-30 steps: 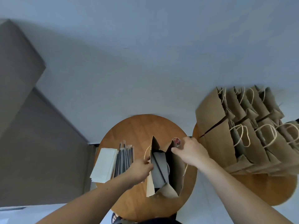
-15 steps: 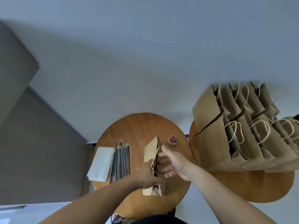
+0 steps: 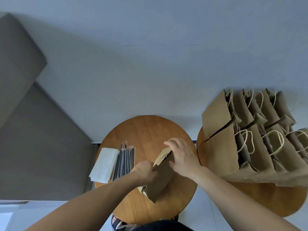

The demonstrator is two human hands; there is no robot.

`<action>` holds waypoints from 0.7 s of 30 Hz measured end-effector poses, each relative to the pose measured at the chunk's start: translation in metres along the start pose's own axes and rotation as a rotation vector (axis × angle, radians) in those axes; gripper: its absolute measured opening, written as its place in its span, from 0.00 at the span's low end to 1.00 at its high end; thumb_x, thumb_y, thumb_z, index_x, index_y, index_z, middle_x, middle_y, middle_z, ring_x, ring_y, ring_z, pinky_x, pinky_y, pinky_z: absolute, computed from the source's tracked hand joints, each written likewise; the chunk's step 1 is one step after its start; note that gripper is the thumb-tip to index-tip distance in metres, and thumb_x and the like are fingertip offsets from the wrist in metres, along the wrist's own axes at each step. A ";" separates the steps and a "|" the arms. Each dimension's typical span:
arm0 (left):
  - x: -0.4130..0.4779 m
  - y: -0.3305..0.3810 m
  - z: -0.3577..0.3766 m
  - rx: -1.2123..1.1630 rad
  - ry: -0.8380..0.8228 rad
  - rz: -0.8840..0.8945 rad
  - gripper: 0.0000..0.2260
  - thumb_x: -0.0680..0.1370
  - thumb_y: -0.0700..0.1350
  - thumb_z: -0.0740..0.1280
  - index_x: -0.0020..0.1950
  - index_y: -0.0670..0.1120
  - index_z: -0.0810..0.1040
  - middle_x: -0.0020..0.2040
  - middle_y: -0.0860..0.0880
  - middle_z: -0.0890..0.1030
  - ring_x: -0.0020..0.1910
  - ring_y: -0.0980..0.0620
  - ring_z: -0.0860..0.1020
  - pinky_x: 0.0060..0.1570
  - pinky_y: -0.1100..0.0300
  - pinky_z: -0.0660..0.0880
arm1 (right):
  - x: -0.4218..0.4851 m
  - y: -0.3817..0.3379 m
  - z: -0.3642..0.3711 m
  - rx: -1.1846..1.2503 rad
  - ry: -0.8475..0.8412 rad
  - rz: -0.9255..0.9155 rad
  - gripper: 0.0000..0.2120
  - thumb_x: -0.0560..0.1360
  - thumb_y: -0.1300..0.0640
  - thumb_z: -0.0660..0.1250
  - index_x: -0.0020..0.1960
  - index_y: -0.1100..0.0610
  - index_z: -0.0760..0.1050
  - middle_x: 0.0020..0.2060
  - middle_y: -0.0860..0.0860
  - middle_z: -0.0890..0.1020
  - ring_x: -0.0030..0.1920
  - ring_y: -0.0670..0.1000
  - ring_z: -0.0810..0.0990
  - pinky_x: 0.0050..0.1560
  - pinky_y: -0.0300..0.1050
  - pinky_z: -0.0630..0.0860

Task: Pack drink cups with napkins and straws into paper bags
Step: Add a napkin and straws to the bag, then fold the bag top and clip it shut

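Head view: the bag (image 3: 160, 179), open a second ago, now stands at the middle of the table (image 3: 150, 129) with its mouth pressed flat. The left hand (image 3: 144, 170) grips its left edge; the right hand (image 3: 181, 157), fingers straight, presses the top. This bag looks packed.

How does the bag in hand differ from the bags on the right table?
The held bag is pressed flat, mouth closed; the standing bags gape open. The held bag tilts under the left hand, gripping its edge, and the right hand, laid on top; the standing bags are untouched. The held bag is on the left table, the standing bags on the right table. All are brown paper.
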State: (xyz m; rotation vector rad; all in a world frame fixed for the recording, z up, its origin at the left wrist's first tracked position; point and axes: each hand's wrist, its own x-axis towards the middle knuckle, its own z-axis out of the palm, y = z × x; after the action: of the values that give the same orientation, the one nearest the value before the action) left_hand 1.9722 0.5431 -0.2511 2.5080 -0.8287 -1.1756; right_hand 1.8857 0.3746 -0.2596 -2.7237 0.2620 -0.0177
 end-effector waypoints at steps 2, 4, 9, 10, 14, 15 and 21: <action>0.000 0.001 -0.004 0.074 -0.035 0.049 0.13 0.78 0.46 0.60 0.33 0.50 0.68 0.33 0.51 0.73 0.36 0.48 0.74 0.30 0.60 0.67 | 0.001 0.009 0.000 -0.128 -0.156 -0.098 0.29 0.72 0.57 0.71 0.71 0.49 0.69 0.72 0.47 0.66 0.76 0.53 0.57 0.76 0.53 0.55; 0.000 0.002 -0.008 0.147 -0.073 0.095 0.13 0.78 0.44 0.60 0.33 0.50 0.67 0.36 0.47 0.77 0.40 0.44 0.77 0.34 0.57 0.68 | 0.002 0.015 0.001 -0.230 -0.282 -0.154 0.18 0.75 0.52 0.69 0.65 0.49 0.76 0.67 0.47 0.74 0.73 0.51 0.63 0.76 0.54 0.52; 0.002 -0.001 -0.010 0.244 -0.008 0.171 0.06 0.78 0.45 0.60 0.42 0.52 0.71 0.40 0.49 0.77 0.42 0.46 0.77 0.38 0.55 0.71 | -0.011 0.021 0.005 -0.197 -0.320 -0.049 0.13 0.81 0.47 0.59 0.52 0.53 0.78 0.46 0.50 0.82 0.49 0.53 0.80 0.50 0.46 0.72; 0.001 -0.002 -0.008 0.254 0.039 0.174 0.03 0.78 0.47 0.61 0.45 0.52 0.74 0.40 0.50 0.77 0.42 0.47 0.78 0.37 0.56 0.71 | -0.014 0.024 0.006 -0.169 -0.305 -0.034 0.13 0.82 0.47 0.58 0.51 0.54 0.77 0.46 0.50 0.82 0.48 0.52 0.79 0.45 0.45 0.71; 0.003 -0.003 0.006 0.364 0.149 0.192 0.13 0.78 0.55 0.63 0.61 0.52 0.75 0.49 0.50 0.81 0.48 0.47 0.80 0.42 0.55 0.76 | -0.023 0.029 0.010 -0.105 -0.287 -0.034 0.14 0.82 0.46 0.58 0.48 0.54 0.76 0.44 0.50 0.81 0.45 0.52 0.79 0.42 0.44 0.68; 0.005 -0.003 0.008 0.375 0.170 0.186 0.13 0.79 0.55 0.62 0.61 0.53 0.75 0.49 0.50 0.82 0.47 0.47 0.80 0.42 0.55 0.76 | -0.023 0.030 0.011 -0.091 -0.282 -0.031 0.14 0.82 0.46 0.58 0.47 0.53 0.75 0.43 0.50 0.81 0.44 0.52 0.78 0.41 0.44 0.67; 0.018 -0.013 0.008 0.344 0.185 0.233 0.12 0.82 0.57 0.59 0.58 0.55 0.78 0.47 0.52 0.82 0.45 0.49 0.80 0.40 0.56 0.74 | -0.019 0.038 0.008 0.098 -0.426 0.093 0.13 0.78 0.41 0.63 0.38 0.46 0.70 0.33 0.42 0.75 0.36 0.45 0.73 0.35 0.39 0.64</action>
State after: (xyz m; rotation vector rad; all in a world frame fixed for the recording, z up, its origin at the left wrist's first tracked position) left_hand 1.9800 0.5431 -0.2728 2.6353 -1.3223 -0.7657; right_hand 1.8604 0.3470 -0.2809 -2.5362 0.2536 0.5536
